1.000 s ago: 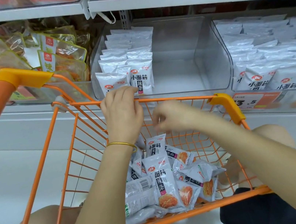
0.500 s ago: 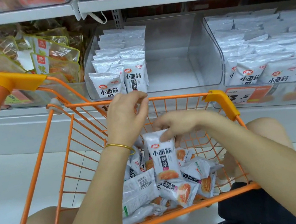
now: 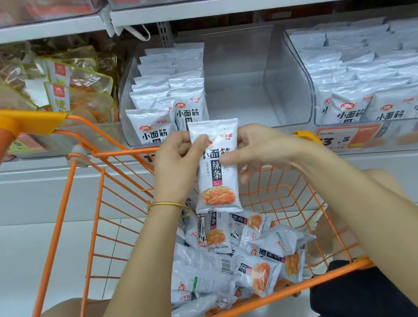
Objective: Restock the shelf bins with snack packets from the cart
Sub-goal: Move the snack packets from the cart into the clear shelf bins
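packets (image 3: 230, 269) in cart (image 3: 86, 231), bin (image 3: 253, 97) behind cart

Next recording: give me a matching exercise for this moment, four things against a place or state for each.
Things:
1 held packet
2 middle bin
3 right bin
4 bangle

Places or states:
A round the wrist of the left hand
B full of packets right across
C upright between the left hand and right hand, above the cart
D stocked on its left side only

Pairs: 1-C, 2-D, 3-B, 4-A
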A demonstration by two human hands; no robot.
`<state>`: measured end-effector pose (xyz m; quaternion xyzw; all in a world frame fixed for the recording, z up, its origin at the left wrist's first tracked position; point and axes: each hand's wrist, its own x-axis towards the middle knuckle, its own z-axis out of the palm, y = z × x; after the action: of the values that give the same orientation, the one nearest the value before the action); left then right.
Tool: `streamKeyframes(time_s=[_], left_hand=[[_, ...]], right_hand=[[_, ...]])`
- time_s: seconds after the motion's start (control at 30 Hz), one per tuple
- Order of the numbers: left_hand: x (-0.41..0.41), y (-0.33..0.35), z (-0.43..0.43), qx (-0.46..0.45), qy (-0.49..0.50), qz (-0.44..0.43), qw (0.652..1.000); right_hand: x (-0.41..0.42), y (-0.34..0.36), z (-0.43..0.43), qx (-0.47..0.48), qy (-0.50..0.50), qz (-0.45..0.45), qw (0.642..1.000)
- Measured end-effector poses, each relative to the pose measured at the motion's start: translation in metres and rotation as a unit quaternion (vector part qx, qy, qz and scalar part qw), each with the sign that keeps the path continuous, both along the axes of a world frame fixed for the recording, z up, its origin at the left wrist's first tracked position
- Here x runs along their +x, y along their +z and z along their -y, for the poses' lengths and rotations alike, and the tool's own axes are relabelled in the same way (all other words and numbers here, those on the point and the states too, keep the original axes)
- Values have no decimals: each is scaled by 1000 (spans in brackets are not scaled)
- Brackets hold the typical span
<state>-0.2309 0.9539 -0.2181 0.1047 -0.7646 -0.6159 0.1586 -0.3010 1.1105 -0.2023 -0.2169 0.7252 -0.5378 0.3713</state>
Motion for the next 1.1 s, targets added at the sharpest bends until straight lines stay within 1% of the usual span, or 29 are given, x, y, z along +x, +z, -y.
streamKeyframes(time_s=[0.03,0.07,0.1,0.13,0.2,0.23,0.3,0.37,0.47,0.53,0.63,0.67,0.73,0.8,1.0,1.03,1.1], left_hand=[[-1,-1,1,-8,14,-16,1000],[-1,-3,3,-36,34,-37,998],[-3,-6,6,-90,55,-56,993],[-5,-10,10,-164,74,-67,981],[-8,-18,17,-297,96,-59,948],[-9,-21,19,-339,99,-49,934],[-9,-26,20,-386,99,-30,917],[-9,-29,21,-402,95,-25,910],[-9,-28,21,-410,96,-25,907],[-9,-28,20,-406,97,-26,908],[-9,-28,19,-403,102,-28,909],[-9,-28,19,-404,103,-28,909],[-9,-27,18,-407,103,-26,907],[-9,-27,18,-410,101,-24,906],[-9,-28,19,-413,97,-20,905],[-9,-28,19,-412,97,-20,906],[-8,-28,19,-411,97,-21,906]], right_hand=[[-3,4,3,0,-15,-15,1000],[-8,9,5,-3,-45,-31,999],[-16,16,6,-11,-84,-44,995],[-24,24,6,-25,-125,-54,990],[-42,40,8,-59,-196,-89,975],[-50,45,11,-72,-220,-111,967],[-62,46,22,-78,-246,-147,955],[-68,40,33,-48,-249,-179,951],[-67,25,49,37,-217,-217,951],[-66,12,58,78,-208,-217,951],[-64,-3,71,102,-213,-227,945],[-64,-6,74,116,-205,-240,942],[-64,-8,79,177,-173,-280,928],[-66,-9,83,217,-156,-293,918],[-69,-6,74,197,-158,-229,940],[-66,-2,69,198,-169,-241,935],[-53,8,58,175,-205,-300,915]])
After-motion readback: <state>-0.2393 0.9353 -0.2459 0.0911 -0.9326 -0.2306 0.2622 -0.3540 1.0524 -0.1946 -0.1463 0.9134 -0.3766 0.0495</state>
